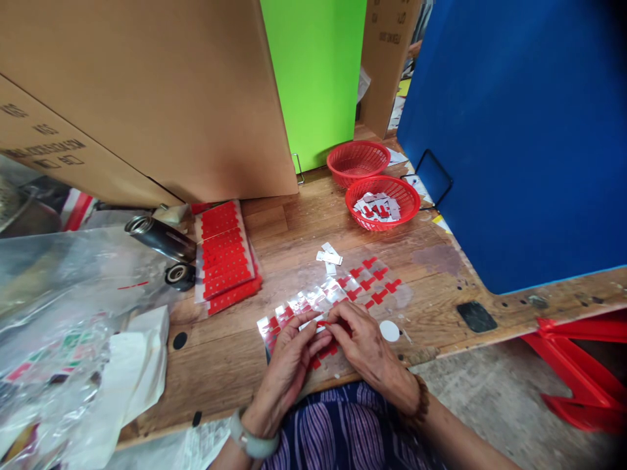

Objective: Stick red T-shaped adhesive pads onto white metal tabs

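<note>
White card at the frame's lower centre is pinched by our left hand, our right hand pinching a red sticker.

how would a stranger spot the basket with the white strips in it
A large blue panel fills the picture's right side. Left of it, on the wooden tabletop, stands the nearer round red basket; unlike the farther red basket behind it, this one shows a heap of white strips.

a smooth, pale grey-green bangle circles the left wrist, lower centre of the frame; a brown beaded bracelet rings the right wrist; at bottom centre, a navy garment with pinkish striped ovals
</note>
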### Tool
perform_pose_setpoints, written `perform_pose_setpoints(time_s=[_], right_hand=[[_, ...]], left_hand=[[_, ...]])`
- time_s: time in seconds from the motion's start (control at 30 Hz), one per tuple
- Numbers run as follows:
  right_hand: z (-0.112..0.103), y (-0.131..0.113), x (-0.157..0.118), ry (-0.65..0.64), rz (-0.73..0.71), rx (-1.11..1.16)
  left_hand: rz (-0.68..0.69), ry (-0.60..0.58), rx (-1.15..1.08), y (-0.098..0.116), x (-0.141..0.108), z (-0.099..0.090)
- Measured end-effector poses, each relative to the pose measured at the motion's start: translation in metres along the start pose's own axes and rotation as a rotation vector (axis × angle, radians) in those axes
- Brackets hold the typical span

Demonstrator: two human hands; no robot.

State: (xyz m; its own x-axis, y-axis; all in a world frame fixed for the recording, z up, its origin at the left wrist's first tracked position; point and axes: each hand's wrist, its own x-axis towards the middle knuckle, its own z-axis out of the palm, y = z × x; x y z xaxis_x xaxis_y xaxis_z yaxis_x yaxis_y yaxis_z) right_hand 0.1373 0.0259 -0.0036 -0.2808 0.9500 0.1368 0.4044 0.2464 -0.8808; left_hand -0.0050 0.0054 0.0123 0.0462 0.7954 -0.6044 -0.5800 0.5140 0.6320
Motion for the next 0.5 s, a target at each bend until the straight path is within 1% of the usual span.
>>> perform_pose_setpoints(time_s=[0.13, 0.23, 0.33, 0.5], right_hand=[[0.0014, 0.0015, 0.0007, -0.008, 0.010, -0.005], [0.0017, 0.0007, 0.0012, -0.024, 0.043, 0.007], [0.0018, -0.0006, 0.0012, -0.044, 0.109, 0.062], [0.0029, -0.0027, 0.0022, -0.038, 0.228, 0.204]], left_hand=[[0.001, 0.030, 0.040, -0.0009, 0.0029, 0.0003], [0.008, 0.040, 0.075, -0.0020, 0.0040, -0.0007], [0.018, 0.042, 0.123, -0.0026, 0.0040, -0.0023], [0.069, 0.042, 0.217, -0.0031, 0.0040, -0.0051]])
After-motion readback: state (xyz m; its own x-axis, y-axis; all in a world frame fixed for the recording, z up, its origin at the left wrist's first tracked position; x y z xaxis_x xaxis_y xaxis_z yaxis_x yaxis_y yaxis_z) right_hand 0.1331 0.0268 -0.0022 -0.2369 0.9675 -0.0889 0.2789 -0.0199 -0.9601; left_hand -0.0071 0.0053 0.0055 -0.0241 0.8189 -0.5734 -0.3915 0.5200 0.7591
